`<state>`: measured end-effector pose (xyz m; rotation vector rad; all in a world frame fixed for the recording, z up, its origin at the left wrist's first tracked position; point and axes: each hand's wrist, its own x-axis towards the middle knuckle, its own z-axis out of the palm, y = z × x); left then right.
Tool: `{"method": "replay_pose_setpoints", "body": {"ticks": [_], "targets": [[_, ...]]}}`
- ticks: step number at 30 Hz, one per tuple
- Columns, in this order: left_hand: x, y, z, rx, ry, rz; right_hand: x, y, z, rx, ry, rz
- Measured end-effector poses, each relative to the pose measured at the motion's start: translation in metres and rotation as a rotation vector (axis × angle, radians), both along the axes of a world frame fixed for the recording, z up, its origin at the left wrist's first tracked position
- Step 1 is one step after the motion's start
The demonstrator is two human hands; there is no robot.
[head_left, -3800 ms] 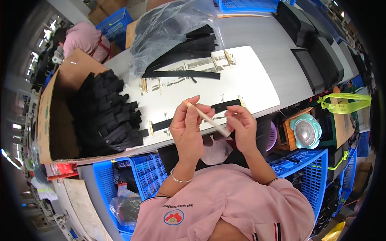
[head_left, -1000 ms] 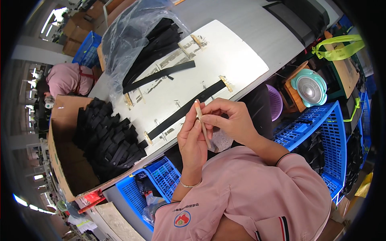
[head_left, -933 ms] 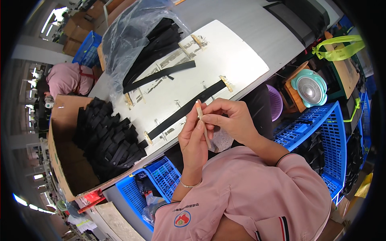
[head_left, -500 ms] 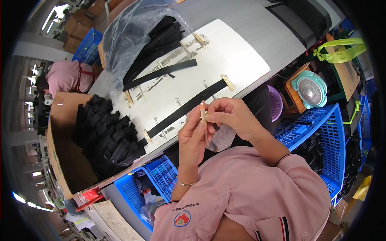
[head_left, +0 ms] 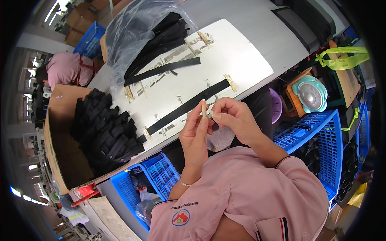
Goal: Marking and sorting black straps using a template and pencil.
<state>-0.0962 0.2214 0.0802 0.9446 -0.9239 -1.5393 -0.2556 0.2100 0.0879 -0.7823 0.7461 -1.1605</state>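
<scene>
my left hand [head_left: 195, 140] is closed around a slim pale pencil [head_left: 204, 109], thumb and fingers pinching it so that its orange end with a white tip points up and away from me. my right hand [head_left: 235, 118] is just beside it, thumb and forefinger brought together near the pencil's side; i cannot tell whether there is something small between those fingertips. both hands are in front of my chest, over the near edge of the grey desk [head_left: 253, 14], and a thin bracelet [head_left: 185, 183] circles my left wrist.

beyond my hands a white board [head_left: 245, 60] lies on the desk. a long black strip [head_left: 185, 108] is laid straight along its near side, between two yellowish end pieces [head_left: 230, 82]. farther back, a second black strip [head_left: 165, 72] lies aslant on the board, beside a clear plastic bag [head_left: 122, 48] with a bundle of black strips [head_left: 157, 50] partly inside. to my left, a cardboard box [head_left: 59, 132] on its side holds a heap of black webbing pieces [head_left: 108, 134] that spills toward the board. on my right are a purple basket [head_left: 275, 105], a teal fan [head_left: 311, 94] and a blue plastic basket [head_left: 333, 154].
</scene>
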Motion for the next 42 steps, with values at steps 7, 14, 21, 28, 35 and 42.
{"method": "replay_pose_setpoints", "body": {"ticks": [7, 14, 21, 28, 35, 42], "targets": [[0.0, 0.001, 0.002, 0.016, 0.086, -0.013, 0.0, 0.0, 0.001, 0.024, -0.022, -0.005], [0.0, 0.0, 0.003, -0.004, 0.129, -0.024, 0.003, 0.0, -0.001, 0.063, -0.02, -0.108], [-0.001, 0.001, 0.004, 0.009, 0.138, -0.024, 0.002, -0.001, -0.005, -0.048, 0.143, -0.083], [-0.001, 0.0, 0.004, 0.0, 0.102, -0.032, 0.007, 0.0, -0.004, -0.268, 0.345, -0.234], [0.002, 0.001, -0.003, 0.0, 0.076, -0.052, 0.003, -0.001, -0.001, -0.191, 0.28, -0.114], [0.0, 0.002, -0.003, 0.002, 0.0, -0.052, 0.001, -0.001, 0.003, -0.08, 0.161, -0.053]]}}
